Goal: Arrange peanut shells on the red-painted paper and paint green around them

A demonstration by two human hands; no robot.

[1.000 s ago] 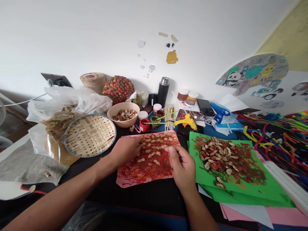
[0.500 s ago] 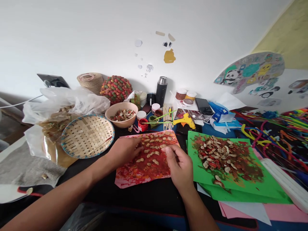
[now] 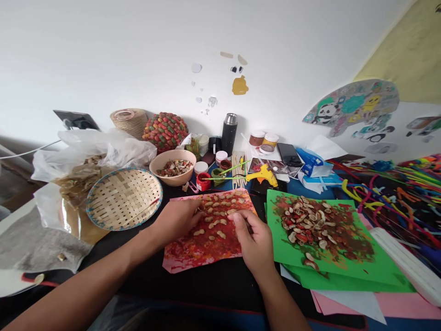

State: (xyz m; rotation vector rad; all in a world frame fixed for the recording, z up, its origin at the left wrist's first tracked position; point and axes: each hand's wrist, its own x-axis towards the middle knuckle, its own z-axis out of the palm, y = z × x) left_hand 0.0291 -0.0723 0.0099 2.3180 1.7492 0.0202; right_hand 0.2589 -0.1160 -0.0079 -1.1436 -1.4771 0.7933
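A pink sheet smeared with red paint lies in front of me with several peanut shells laid out on its far half. My left hand rests on the sheet's left edge, fingers curled down among the shells. My right hand sits on the sheet's right edge, fingers bent together in a pinch by the shells; what it holds is hidden. To the right, a green sheet carries a heap of painted shells.
A woven basket tray and plastic bags lie left. Behind the sheet stand a bowl of shells, paint pots, a yellow glue gun, a flask and a phone. Pipe cleaners spread at right.
Both hands have shifted slightly left and forward over the red sheet; the view has dipped a little. The shells and sheets stay put.
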